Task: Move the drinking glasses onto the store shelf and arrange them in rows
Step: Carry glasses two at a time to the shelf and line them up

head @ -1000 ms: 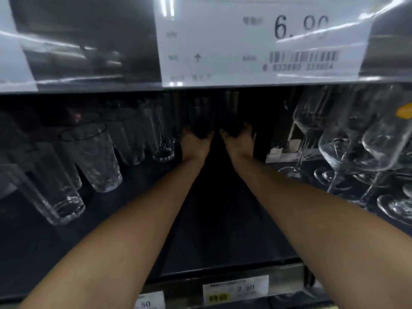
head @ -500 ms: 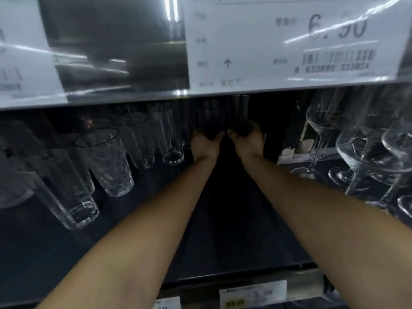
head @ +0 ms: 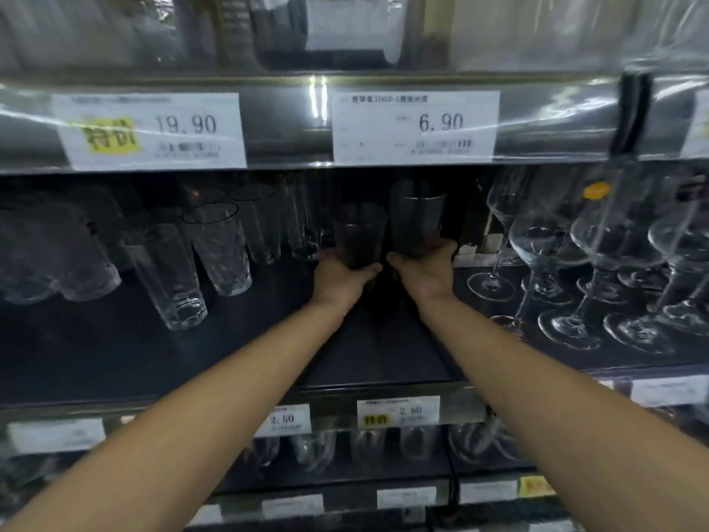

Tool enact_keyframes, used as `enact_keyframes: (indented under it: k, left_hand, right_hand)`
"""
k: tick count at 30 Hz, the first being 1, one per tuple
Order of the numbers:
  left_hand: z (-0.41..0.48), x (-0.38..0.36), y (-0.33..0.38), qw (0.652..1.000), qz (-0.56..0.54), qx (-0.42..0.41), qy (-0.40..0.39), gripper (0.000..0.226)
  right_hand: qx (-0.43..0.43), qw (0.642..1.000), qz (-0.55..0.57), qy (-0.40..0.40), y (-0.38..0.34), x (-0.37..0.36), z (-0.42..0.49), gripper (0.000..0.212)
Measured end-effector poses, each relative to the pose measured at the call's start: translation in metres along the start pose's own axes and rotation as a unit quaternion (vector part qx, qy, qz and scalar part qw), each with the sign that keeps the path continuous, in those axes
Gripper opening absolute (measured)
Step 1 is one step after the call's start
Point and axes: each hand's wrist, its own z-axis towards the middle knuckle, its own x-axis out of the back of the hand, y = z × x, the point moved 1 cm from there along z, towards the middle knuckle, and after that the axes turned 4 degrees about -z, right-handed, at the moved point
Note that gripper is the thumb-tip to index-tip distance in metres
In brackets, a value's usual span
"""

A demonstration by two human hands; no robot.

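Dark shelf; 2 upright glasses, left glass, right glass, fingers grasping 1 each.

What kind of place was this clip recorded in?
Most likely a shop's glassware aisle. Price tags run along the shelf edges, tumblers and wine glasses stand in rows on the shelf, and each hand, left and right, holds a dark glass.

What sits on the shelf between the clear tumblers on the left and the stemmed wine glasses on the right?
In the head view: two dark glasses, one in the left hand, one in the right hand.
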Motion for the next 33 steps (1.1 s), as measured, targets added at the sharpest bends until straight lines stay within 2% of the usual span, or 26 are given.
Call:
enact_keyframes:
  k: [2,4,8,13,16,20,26,33]
  left_hand:
    - [-0.019,0.013,0.002,1.000,-0.002,0.019,-0.004,0.079]
    - [-0.039,0.025,0.001,1.000,-0.014,0.020,-0.006,0.085]
    - [-0.083,0.044,-0.002,1.000,-0.011,0.009,0.018,0.068]
    - [-0.136,0.081,0.015,0.998,-0.032,-0.007,0.046,0.074]
    - [-0.177,0.114,0.027,0.998,-0.010,-0.029,0.055,0.072]
    - [-0.242,0.160,0.042,0.994,0.015,-0.055,0.095,0.068]
    - [-0.309,0.227,0.045,0.982,0.008,-0.052,0.179,0.066]
    - [-0.346,0.329,0.031,0.964,0.014,-0.054,0.260,0.062]
  right_hand:
    - [0.009,0.999,-0.005,-0.036,-0.004,0.010,-0.020,0.067]
    - [0.020,0.997,-0.009,-0.070,-0.006,0.017,-0.040,0.061]
    - [0.027,0.994,0.002,-0.110,-0.003,0.025,-0.078,0.063]
    - [0.081,0.984,-0.001,-0.160,-0.023,0.032,-0.127,0.063]
    - [0.122,0.972,0.016,-0.199,-0.036,0.029,-0.159,0.068]
    - [0.158,0.955,0.053,-0.245,-0.054,0.021,-0.210,0.063]
    - [0.185,0.927,0.087,-0.314,-0.069,-0.022,-0.281,0.067]
    - [0.192,0.899,0.122,-0.374,-0.097,-0.110,-0.347,0.069]
